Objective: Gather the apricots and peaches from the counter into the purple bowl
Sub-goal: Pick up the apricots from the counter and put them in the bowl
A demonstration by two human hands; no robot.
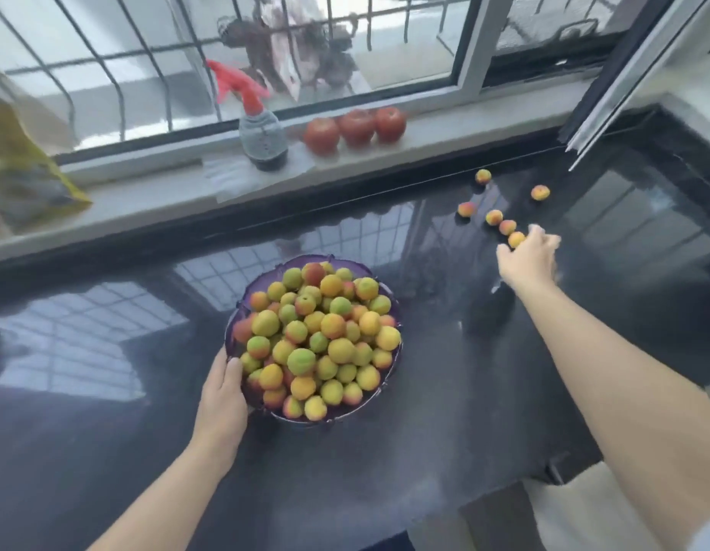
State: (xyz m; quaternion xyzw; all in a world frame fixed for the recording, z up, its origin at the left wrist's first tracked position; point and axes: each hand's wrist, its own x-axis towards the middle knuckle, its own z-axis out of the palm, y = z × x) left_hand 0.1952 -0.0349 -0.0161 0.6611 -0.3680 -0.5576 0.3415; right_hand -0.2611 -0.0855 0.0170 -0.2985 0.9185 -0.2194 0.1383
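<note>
The counter (445, 411) is big, dark and shiny, and the window shows in it like a mirror. Its near edge is cut off at the bottom.

Behind it runs a pale sill (445, 143) under a barred window. A yellow bag (23, 173) sits at the far left, blurry and cut off by the edge.

The purple bowl (266, 272) stands in the middle of the counter. It is round, with a wavy, see-through rim. It is piled so high with small round fruit (317, 340), yellow, green and reddish, that most of the rim and all the inside are hidden.

The left hand (222, 395) holds the bowl's near-left rim, thumb on top by the fruit. Its other fingers go under and cannot be seen.

The right hand (530, 260) reaches far to the right. It is blurry, so I cannot tell how its fingers are set. It may be touching the nearest fruit.

A spray bottle (262, 133) with a red top stands on the sill, beside 3 red tomatoes (355, 129).

6 loose fruits (494, 217) lie on the counter, well apart from the bowl. 3 sit in a slanted row, and the nearest one (515, 239) is partly hidden by the fingers.
</note>
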